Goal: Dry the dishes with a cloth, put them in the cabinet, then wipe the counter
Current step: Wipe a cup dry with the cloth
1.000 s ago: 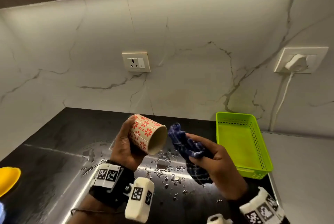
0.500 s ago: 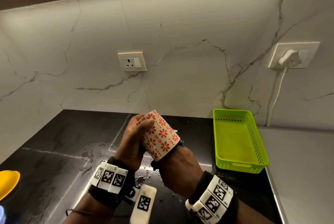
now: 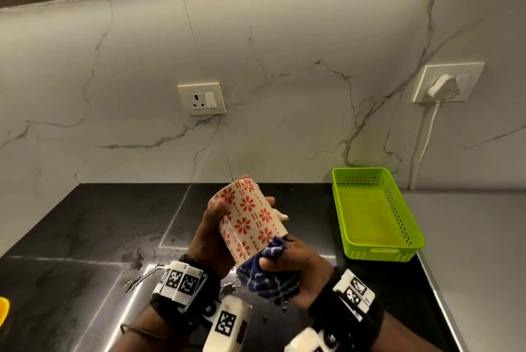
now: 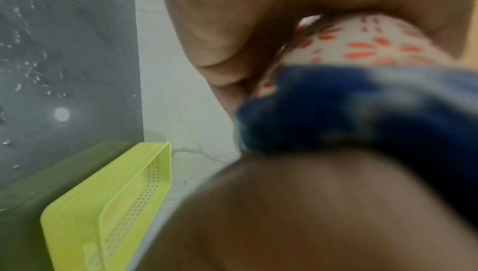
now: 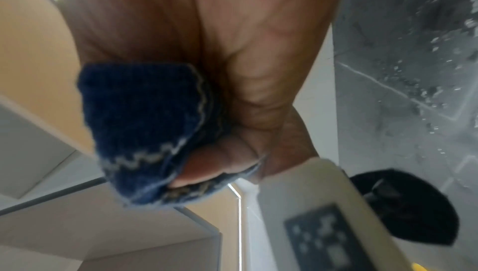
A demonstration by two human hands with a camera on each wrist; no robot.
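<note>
A cream mug (image 3: 247,221) with red flower prints is held above the black counter (image 3: 94,223), its mouth turned down toward me. My left hand (image 3: 210,235) grips its side, thumb across the pattern. My right hand (image 3: 296,266) holds a bunched dark-blue cloth (image 3: 267,272) with pale stripes, pushed into the mug's mouth. The left wrist view shows the mug (image 4: 362,44) and the cloth (image 4: 349,107) up close and blurred. In the right wrist view the cloth (image 5: 145,128) sits folded under my curled fingers (image 5: 214,165).
A lime-green perforated basket (image 3: 375,212) stands at the right on the counter, against the marble wall. Water drops and puddles (image 3: 136,260) lie on the counter below my hands. A yellow object (image 3: 3,309) shows at the left edge. A plugged socket (image 3: 447,84) with a white cord is on the wall.
The mug has turned from lying sideways with its mouth open to the right to mouth down toward me. My right hand has brought the cloth from beside the mug into its mouth.
</note>
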